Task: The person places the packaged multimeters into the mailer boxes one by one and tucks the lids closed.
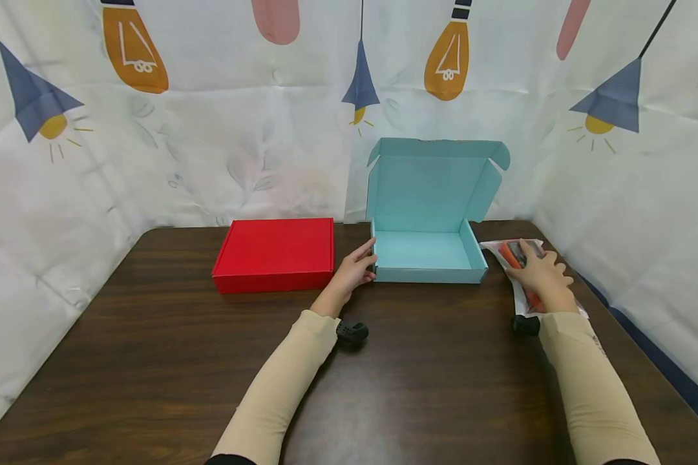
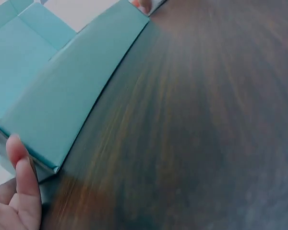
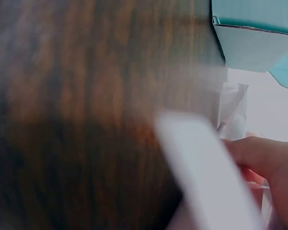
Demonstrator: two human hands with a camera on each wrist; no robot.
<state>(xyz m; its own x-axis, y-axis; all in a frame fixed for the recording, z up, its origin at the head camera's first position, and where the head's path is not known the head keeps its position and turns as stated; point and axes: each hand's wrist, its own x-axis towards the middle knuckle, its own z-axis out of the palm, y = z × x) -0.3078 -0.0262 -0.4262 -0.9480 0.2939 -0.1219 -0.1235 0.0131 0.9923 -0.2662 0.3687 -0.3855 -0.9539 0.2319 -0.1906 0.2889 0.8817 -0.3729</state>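
Observation:
A light blue cardboard box (image 1: 430,275) stands on the table with its lid up. My left hand (image 1: 355,268) touches its left side, the fingers fairly straight; in the left wrist view, fingertips (image 2: 18,149) lie at the box's front corner. To the right of the box, my right hand (image 1: 541,274) grips a plastic packet (image 1: 520,300) with orange-red and dark printing or contents and whitish edges. In the right wrist view, the thumb (image 3: 259,153) lies on the packet, and its pale edge is blurred close to the camera.
A closed red box (image 1: 276,248) lies on the dark wooden table (image 1: 413,368), left of my left hand. A white curtain (image 1: 267,142) printed with lamps and bulbs hangs behind the table and along both sides.

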